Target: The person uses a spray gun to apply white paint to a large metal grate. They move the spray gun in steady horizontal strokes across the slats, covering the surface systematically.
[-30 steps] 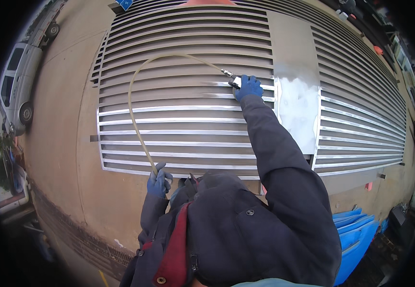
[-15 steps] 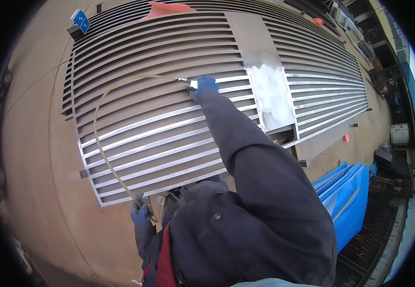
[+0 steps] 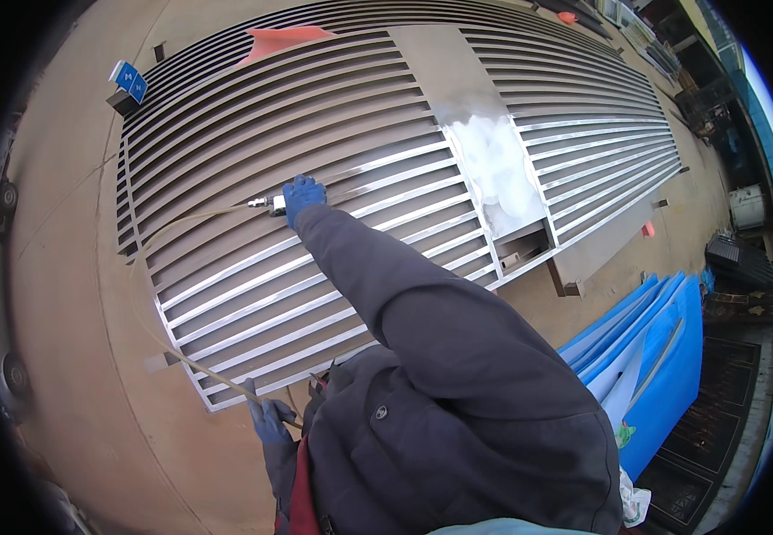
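Right blue-gloved fingers [image 3: 297,187]: you're gripping the silver hose-fed tool [image 3: 276,205] over metal slats [image 3: 373,185]
Left fingers [image 3: 271,420]: holding the yellowish flexible hose [image 3: 217,211]
Apparently done: gleaming silver near slats [image 3: 244,282]
Apparently remaining: dull brown far slats [image 3: 271,107]

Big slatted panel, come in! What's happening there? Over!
Right hand gripping hose-fed tool. Left hand holding hose. Slatted panel part silver, part brown. Dark sleeve partly covering it.

The right hand [image 3: 304,200] is curled on an outstretched arm [image 3: 404,276], the left hand [image 3: 272,423] curled low by the torso [image 3: 467,419].
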### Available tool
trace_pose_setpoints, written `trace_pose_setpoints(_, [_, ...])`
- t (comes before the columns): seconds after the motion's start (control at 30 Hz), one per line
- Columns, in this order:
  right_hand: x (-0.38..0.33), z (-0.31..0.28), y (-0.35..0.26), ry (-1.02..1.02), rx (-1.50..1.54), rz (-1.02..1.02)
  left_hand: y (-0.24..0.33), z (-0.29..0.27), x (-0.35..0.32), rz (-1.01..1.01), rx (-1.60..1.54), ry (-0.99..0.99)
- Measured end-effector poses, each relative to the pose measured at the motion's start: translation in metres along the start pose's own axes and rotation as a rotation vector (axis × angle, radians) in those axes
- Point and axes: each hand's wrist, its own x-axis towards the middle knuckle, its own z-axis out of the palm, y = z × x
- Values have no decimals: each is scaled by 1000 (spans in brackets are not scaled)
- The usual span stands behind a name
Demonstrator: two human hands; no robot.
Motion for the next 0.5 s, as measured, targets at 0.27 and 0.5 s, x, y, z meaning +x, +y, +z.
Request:
trace_pose_setpoints(0.27, [-11,17,42,151,-2,-85,20,26,6,-137,-75,168])
trace_pose_setpoints(0.5, [12,-26,153,104,-32,286,30,34,22,-191,-21,36])
